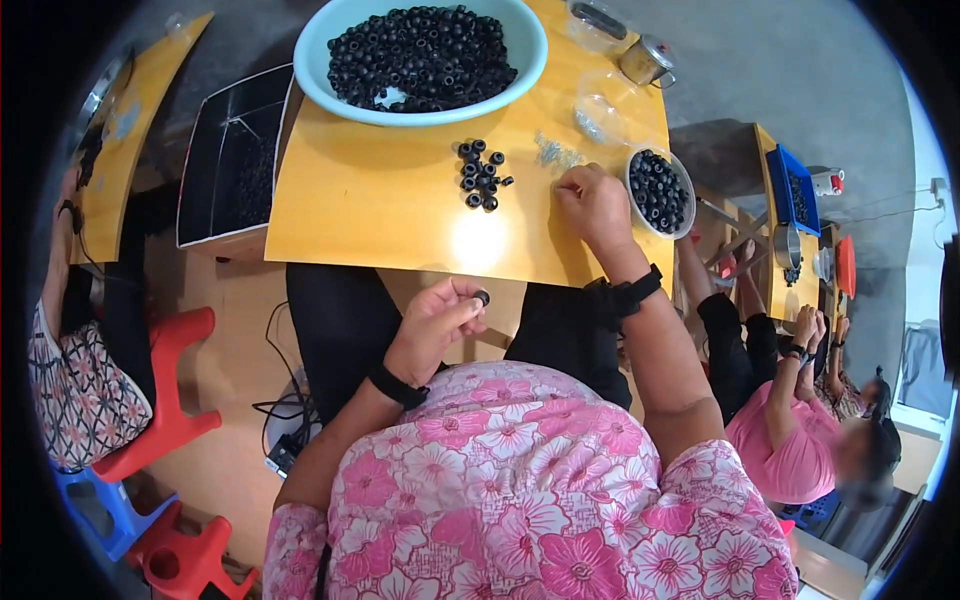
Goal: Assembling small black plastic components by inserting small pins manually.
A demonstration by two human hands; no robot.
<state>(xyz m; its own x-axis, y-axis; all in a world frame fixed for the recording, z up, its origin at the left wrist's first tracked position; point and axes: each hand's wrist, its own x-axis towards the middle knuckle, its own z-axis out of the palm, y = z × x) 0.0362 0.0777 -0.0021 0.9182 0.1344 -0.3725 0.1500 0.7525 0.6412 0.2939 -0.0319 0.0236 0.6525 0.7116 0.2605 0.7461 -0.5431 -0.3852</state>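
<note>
My left hand [440, 322] is in front of the table's near edge, thumb and finger closed on a small black ring-shaped part [481, 298]. My right hand [597, 208] rests on the table with its fingertips pinched together; whatever they may hold is too small to make out. Just beyond those fingertips lie scattered small silvery metal pieces [556, 152]. A clear tub [687, 212] of black parts stands beside my right hand. To the left of that hand sits a loose cluster of similar black parts [480, 177].
A large pale blue basin [313, 75] of black parts stands at the table's far side. Clear plastic containers [607, 100] and a metal cup [646, 62] are at the far right. A black-lined box [205, 180] is left of the table [350, 200]. Other people work at both sides.
</note>
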